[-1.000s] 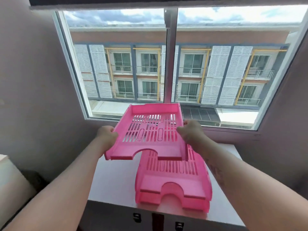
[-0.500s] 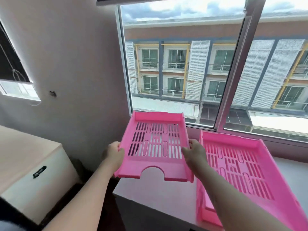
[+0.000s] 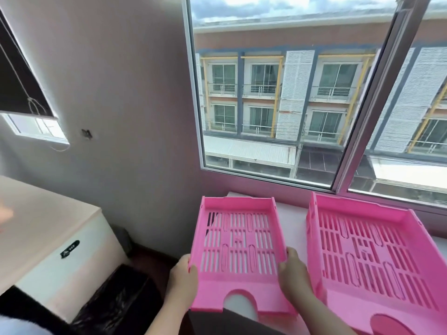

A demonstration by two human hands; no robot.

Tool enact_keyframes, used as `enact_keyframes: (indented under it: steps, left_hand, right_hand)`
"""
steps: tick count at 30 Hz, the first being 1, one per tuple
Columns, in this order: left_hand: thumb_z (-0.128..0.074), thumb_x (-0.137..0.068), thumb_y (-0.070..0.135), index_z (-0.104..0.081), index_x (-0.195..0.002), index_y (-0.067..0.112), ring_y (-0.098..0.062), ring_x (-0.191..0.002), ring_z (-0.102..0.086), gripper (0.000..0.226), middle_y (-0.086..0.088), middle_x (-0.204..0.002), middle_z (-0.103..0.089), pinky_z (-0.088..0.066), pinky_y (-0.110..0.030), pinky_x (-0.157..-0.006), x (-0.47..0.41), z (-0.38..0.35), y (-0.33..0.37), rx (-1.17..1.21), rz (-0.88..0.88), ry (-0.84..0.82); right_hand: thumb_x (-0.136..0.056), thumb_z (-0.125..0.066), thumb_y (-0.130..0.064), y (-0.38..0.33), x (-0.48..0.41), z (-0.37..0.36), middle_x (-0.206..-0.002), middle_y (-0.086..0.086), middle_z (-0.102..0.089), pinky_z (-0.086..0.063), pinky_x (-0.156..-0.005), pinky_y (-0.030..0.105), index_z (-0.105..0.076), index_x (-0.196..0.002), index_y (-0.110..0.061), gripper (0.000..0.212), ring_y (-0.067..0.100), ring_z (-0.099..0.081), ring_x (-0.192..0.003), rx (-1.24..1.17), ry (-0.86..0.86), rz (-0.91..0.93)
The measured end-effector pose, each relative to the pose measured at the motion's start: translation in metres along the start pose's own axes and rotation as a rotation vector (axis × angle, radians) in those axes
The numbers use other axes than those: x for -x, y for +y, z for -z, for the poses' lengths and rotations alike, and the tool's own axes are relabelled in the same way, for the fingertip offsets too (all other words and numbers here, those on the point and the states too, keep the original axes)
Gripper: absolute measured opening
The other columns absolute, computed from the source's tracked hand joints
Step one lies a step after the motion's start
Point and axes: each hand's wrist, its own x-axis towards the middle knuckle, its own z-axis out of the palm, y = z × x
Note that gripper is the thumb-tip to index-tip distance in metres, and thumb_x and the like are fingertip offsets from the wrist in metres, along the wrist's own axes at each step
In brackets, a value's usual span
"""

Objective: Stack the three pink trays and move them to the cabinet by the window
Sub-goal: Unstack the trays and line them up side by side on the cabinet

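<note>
The left hand (image 3: 182, 276) and right hand (image 3: 294, 274) each clamp a side wall of one pink tray (image 3: 238, 250), near its front corners. This tray sits at the left end of the white cabinet top (image 3: 292, 228), its near edge over the cabinet's front. Just to its right lies a second pink tray (image 3: 377, 257), apart from it. The window (image 3: 290, 97) stands behind both. Far left is a pale cabinet (image 3: 48, 238).

2 slotted pink trays: left tray (image 3: 238, 252) beside right tray (image 3: 367, 257), both flat
</note>
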Motion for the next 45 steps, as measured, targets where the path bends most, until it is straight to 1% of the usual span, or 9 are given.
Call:
enact_keyframes:
  steps: [4,6,8,18,22,27,30,39,45]
  left_hand:
    - [-0.054,-0.095,0.017,-0.061,-0.123,0.015,-0.016,-0.101,-0.064,0.029,-0.006,-0.122,-0.068,-0.051,-0.033,-0.089,-0.016,0.017,0.007,-0.016,-0.007,-0.057]
    - [-0.06,-0.092,0.027,-0.051,-0.138,0.009,-0.022,-0.121,-0.059,0.05,-0.01,-0.139,-0.058,-0.046,-0.036,-0.103,-0.031,0.034,0.024,-0.009,-0.038,-0.01]
    - [-0.061,-0.092,0.028,-0.051,-0.138,0.008,-0.024,-0.12,-0.06,0.051,-0.012,-0.138,-0.059,-0.046,-0.035,-0.1,-0.045,0.05,0.051,0.0,-0.091,0.054]
    - [-0.06,-0.092,0.025,-0.056,-0.129,0.013,-0.019,-0.09,-0.063,0.039,-0.008,-0.122,-0.067,-0.049,-0.029,-0.082,-0.048,0.015,0.132,-0.09,-0.345,0.018]
    - [-0.061,-0.092,0.022,-0.056,-0.129,0.012,-0.018,-0.097,-0.061,0.038,-0.005,-0.121,-0.066,-0.053,-0.035,-0.09,-0.031,-0.031,0.161,-0.112,-0.434,-0.09]
    - [-0.06,-0.091,0.02,-0.056,-0.13,0.01,-0.019,-0.096,-0.061,0.04,-0.005,-0.118,-0.066,-0.05,-0.031,-0.089,-0.002,-0.092,0.205,-0.122,-0.535,-0.196]
    - [-0.061,-0.09,0.021,-0.055,-0.131,0.011,-0.021,-0.101,-0.061,0.042,-0.007,-0.125,-0.064,-0.048,-0.03,-0.087,0.019,-0.124,0.22,-0.134,-0.581,-0.288]
    - [-0.061,-0.089,0.027,-0.043,-0.145,0.012,-0.026,-0.131,-0.051,0.061,-0.011,-0.145,-0.053,-0.044,-0.04,-0.107,0.061,-0.181,0.181,-0.205,-0.393,-0.419]
    - [-0.052,-0.091,0.015,-0.06,-0.097,-0.003,-0.019,-0.064,-0.046,0.021,-0.015,-0.082,-0.06,-0.04,-0.032,-0.06,0.057,-0.196,0.172,-0.198,-0.331,-0.363]
  right_hand:
    - [-0.097,-0.04,-0.004,-0.023,-0.004,0.021,-0.111,0.016,-0.063,-0.051,-0.071,0.037,-0.035,-0.145,-0.003,0.048,0.027,-0.064,-0.085,0.026,-0.055,0.055]
    - [-0.097,-0.047,-0.01,-0.045,-0.011,0.037,-0.141,0.021,-0.05,-0.044,-0.099,0.041,-0.033,-0.148,-0.001,0.053,0.035,-0.053,-0.124,0.045,-0.021,0.111]
    - [-0.096,-0.051,-0.014,-0.072,-0.018,0.054,-0.149,0.021,-0.044,-0.037,-0.108,0.041,-0.034,-0.148,-0.002,0.056,0.035,-0.044,-0.135,0.034,0.018,0.176]
    - [-0.093,-0.054,-0.012,-0.086,-0.022,0.119,-0.145,0.019,-0.052,-0.039,-0.105,0.035,-0.043,-0.145,-0.003,0.054,0.032,-0.05,-0.131,0.088,0.083,0.288]
    - [-0.095,-0.055,-0.014,-0.047,-0.02,0.173,-0.149,0.016,-0.049,-0.039,-0.109,0.04,-0.043,-0.146,-0.004,0.054,0.032,-0.049,-0.133,0.18,0.166,0.246]
    - [-0.096,-0.051,-0.017,0.004,-0.012,0.236,-0.15,0.012,-0.047,-0.051,-0.085,0.037,-0.04,-0.148,-0.008,0.054,0.03,-0.068,-0.095,0.24,0.235,0.139]
    - [-0.095,-0.049,-0.019,0.033,-0.01,0.264,-0.147,0.011,-0.049,-0.048,-0.095,0.04,-0.043,-0.146,-0.01,0.052,0.031,-0.059,-0.117,0.293,0.286,0.064]
    - [-0.09,-0.047,-0.012,0.114,0.0,0.267,-0.098,0.01,-0.067,-0.055,-0.075,0.04,-0.062,-0.102,-0.01,0.019,0.027,-0.062,-0.08,0.27,0.231,-0.07]
    - [-0.092,-0.038,-0.003,0.139,-0.003,0.255,-0.101,0.018,-0.067,-0.049,-0.067,0.035,-0.053,-0.11,-0.004,0.024,0.032,-0.06,-0.079,0.15,0.227,-0.163]
